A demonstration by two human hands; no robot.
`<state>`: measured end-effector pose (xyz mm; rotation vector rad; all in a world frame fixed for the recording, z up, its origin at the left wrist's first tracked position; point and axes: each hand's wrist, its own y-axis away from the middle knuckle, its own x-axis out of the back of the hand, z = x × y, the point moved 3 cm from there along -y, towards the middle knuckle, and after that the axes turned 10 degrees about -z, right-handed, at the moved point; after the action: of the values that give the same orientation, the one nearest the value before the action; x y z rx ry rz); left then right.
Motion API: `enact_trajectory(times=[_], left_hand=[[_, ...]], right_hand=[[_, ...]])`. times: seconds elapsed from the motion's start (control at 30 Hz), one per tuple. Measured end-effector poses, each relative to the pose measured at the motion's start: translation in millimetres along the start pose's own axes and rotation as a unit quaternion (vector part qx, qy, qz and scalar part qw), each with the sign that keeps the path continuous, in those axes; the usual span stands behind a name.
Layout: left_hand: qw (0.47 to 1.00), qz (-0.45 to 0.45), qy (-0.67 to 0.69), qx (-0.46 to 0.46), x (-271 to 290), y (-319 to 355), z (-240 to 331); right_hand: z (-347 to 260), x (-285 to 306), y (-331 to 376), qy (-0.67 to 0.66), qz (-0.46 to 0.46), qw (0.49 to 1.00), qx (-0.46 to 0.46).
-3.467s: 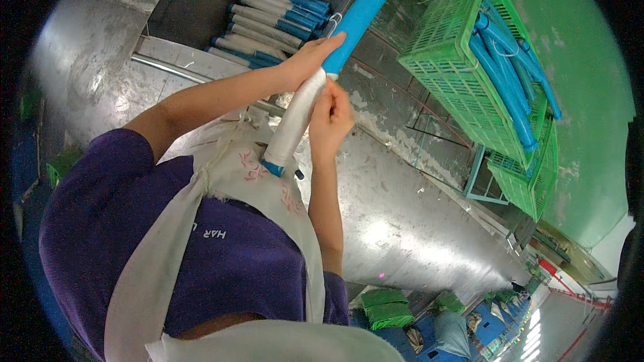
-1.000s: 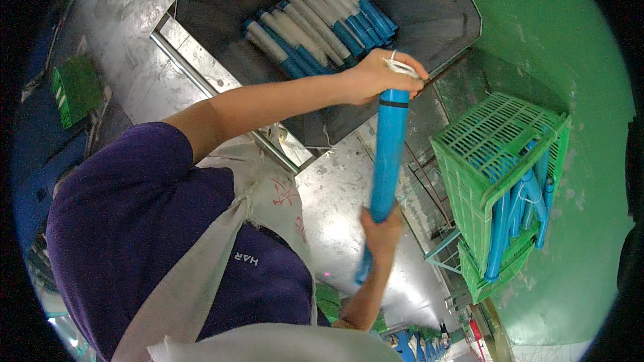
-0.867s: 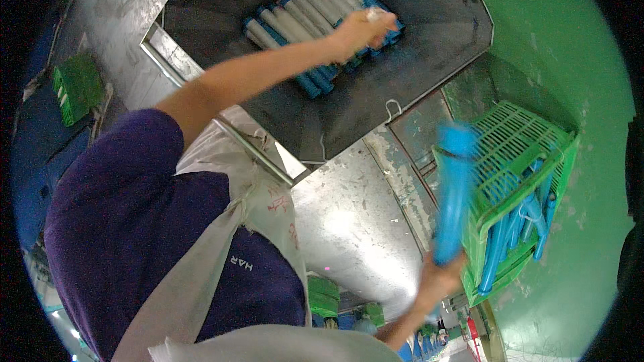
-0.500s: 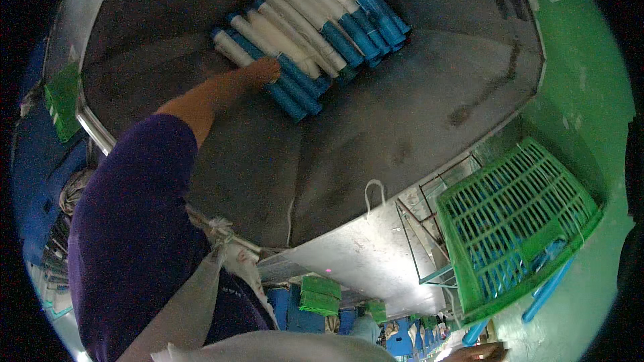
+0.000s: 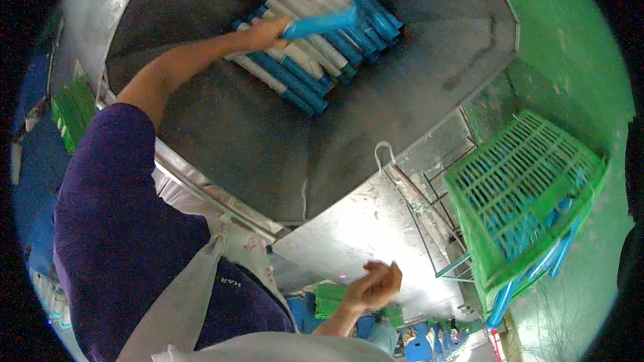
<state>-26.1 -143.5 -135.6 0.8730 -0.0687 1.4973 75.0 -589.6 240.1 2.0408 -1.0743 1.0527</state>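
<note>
- Right hand [image 5: 376,286], loosely half-open with fingers curling inward, on the near side of the grey metal bin [image 5: 402,114].
- Left hand [image 5: 268,32], over the inside of the bin, clamped on one end of a blue tube [image 5: 320,23].
- That tube, blurred, points rightward from the left hand, above a row of white-and-blue tubes [image 5: 374,19] lying side by side in the bin.
- Green slatted crate [image 5: 530,188], right of the bin, containing blue tubes [image 5: 502,305], some jutting past its rim.
</note>
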Motion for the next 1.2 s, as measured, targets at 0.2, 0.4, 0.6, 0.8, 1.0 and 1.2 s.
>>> enact_trajectory(times=[0.2, 0.4, 0.6, 0.8, 1.0, 1.2], left_hand=[[0.916, 0.190, 0.348, -0.063, 152, 51, 226], [0.814, 0.069, 0.567, -0.104, 67, 147, 400], [0.777, -0.020, 0.623, -0.085, -49, 199, 455], [0.805, -0.090, 0.586, -0.016, -87, 232, 465], [0.800, -0.045, 0.597, -0.028, -133, 310, 439], [0.797, 0.069, 0.599, 0.028, -95, 297, 431]], right_hand=[[-35, -33, -6, -0.209, -0.028, 0.976, 0.045], [-72, -26, 10, -0.434, -0.009, 0.891, 0.130], [-57, 7, 43, -0.417, 0.083, 0.896, 0.129], [-30, 5, 135, -0.354, 0.114, 0.920, 0.125], [-2, -24, 243, -0.465, -0.065, 0.880, -0.067], [5, -23, 269, -0.449, -0.133, 0.883, -0.023]])
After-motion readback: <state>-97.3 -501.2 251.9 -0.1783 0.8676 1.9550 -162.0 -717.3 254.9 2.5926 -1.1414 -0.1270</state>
